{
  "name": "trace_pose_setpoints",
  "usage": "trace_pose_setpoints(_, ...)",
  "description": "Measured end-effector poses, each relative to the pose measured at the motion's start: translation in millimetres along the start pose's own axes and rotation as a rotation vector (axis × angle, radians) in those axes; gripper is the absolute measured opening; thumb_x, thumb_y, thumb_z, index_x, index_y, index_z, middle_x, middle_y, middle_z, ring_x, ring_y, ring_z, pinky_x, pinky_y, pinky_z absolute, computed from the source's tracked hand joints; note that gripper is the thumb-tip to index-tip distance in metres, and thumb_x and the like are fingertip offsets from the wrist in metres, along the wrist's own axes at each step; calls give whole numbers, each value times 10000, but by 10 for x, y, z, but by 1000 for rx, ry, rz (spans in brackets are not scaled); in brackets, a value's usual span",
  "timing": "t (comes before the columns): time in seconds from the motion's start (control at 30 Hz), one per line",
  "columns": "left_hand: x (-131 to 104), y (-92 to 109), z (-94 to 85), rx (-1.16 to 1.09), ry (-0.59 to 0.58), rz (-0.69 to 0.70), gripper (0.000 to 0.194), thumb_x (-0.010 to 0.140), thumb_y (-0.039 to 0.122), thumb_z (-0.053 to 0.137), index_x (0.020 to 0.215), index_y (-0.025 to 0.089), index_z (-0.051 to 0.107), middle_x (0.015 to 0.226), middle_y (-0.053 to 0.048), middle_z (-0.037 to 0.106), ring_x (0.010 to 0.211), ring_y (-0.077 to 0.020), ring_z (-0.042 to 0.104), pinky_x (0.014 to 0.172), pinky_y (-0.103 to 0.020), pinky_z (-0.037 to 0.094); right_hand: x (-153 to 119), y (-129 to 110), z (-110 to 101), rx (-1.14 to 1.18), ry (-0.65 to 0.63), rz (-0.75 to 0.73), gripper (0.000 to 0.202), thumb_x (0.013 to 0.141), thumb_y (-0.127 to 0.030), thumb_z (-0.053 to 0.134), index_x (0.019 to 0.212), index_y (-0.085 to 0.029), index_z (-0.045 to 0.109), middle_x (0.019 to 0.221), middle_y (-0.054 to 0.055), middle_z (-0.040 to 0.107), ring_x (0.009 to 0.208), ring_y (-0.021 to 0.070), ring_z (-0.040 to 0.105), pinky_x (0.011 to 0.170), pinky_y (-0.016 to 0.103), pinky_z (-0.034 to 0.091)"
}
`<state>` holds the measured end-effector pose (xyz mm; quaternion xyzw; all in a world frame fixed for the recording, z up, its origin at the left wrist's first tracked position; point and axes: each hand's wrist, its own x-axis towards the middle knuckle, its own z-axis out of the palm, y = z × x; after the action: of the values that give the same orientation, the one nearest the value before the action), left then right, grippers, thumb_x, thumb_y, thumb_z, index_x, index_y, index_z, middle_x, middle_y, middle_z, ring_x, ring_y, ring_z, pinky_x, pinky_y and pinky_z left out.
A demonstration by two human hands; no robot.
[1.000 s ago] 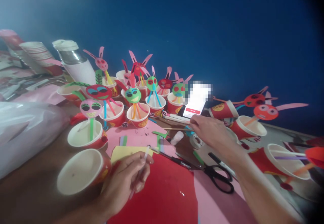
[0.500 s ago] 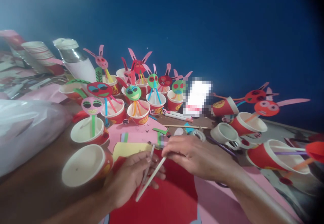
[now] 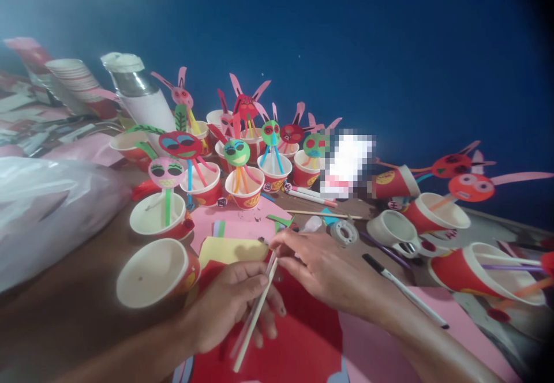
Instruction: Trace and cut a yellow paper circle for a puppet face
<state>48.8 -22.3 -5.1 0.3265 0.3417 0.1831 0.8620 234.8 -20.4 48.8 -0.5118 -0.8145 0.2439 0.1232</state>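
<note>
Red paper [image 3: 309, 337] is lying nearest, a pale stick [image 3: 255, 315] and a clear straw [image 3: 240, 342] slanting side by side over it. Left hand [image 3: 236, 299] is holding both, thumb against fingers; right hand [image 3: 320, 262] is pinching at the upper ends, whether one or both I cannot tell. Both are looking light: stick probably stiff, straw slick, crushable; mid-length is seeming the surest hold. Hands are hiding the tops. Rightward, a cup's [image 3: 450, 270] figure [image 3: 547, 263] is leaving frame; beyond, pixelation is masking a bright slab [image 3: 347, 162].
</note>
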Motion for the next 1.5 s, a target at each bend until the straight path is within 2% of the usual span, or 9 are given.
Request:
trace_pose_setpoints(0.17, -12, -9, 9, 43, 45, 41, 133, 864, 258, 472, 841, 138, 525, 710, -69, 651, 493, -135, 610, 409, -202, 449, -12, 71, 87, 77, 128, 49, 232, 910, -239, 443, 1100, -248, 578, 920, -2, 699, 801, 157, 635, 677, 247, 426)
trace_pose_setpoints(0.3, -9, 2, 16, 45, 62, 51, 131, 858, 255, 481, 823, 137, 526, 729, -65, 645, 525, -141, 620, 432, -212, 455, -11, 110, 189, 146, 187, 23, 246, 919, -220, 415, 1082, -251, 596, 1004, 0, 683, 894, 151, 620, 766, 256, 436)
trace_pose_setpoints(0.53, 16, 0, 15, 10, 94, 76, 130, 843, 263, 498, 880, 141, 524, 719, -53, 627, 526, -155, 627, 444, -229, 462, 11, 96, 292, 199, 169, -31, 228, 889, -181, 460, 1030, -225, 634, 959, 15, 685, 892, 148, 609, 783, 257, 440)
trace_pose_setpoints(0.73, 10, -3, 16, 17, 107, 71, 120, 844, 245, 490, 880, 137, 528, 710, -54, 632, 542, -164, 637, 457, -234, 474, 25, 99, 363, 235, 207, 5, 207, 868, -171, 502, 981, -251, 657, 920, -26, 701, 843, 128, 619, 762, 233, 431)
trace_pose_setpoints(0.87, 16, 5, 12, 10, 114, 63, 120, 844, 248, 495, 871, 140, 540, 699, -56, 638, 556, -172, 646, 466, -238, 481, 14, 71, 414, 252, 228, 85, 195, 867, -216, 512, 974, -268, 665, 926, -28, 705, 865, 147, 627, 778, 252, 435)
trace_pose_setpoints(1.03, 20, -4, -5, 0, 95, 75, 130, 840, 263, 514, 877, 142, 545, 704, -63, 650, 568, -178, 654, 475, -241, 486, 21, 56, 469, 423, 238, 194, 186, 855, -296, 524, 994, -253, 640, 963, -2, 698, 871, 169, 638, 751, 269, 462)
trace_pose_setpoints(1.3, 24, -32, -10, 2, 95, 44, 143, 853, 238, 477, 868, 123, 562, 726, -86, 670, 592, -194, 665, 487, -255, 488, 64, 66, 513, 490, 226, 214, 70, 826, -226, 556, 855, -218, 619, 795, -27, 663, 736, 127, 603, 684, 233, 436)
trace_pose_setpoints(1.5, 16, -29, 0, -34, 57, 2, 153, 841, 236, 498, 868, 106, 574, 742, -97, 665, 609, -187, 660, 520, -262, 487, 48, 50, 520, 488, 231, 187, 67, 831, -202, 545, 849, -221, 607, 806, -42, 660, 745, 114, 595, 684, 216, 425)
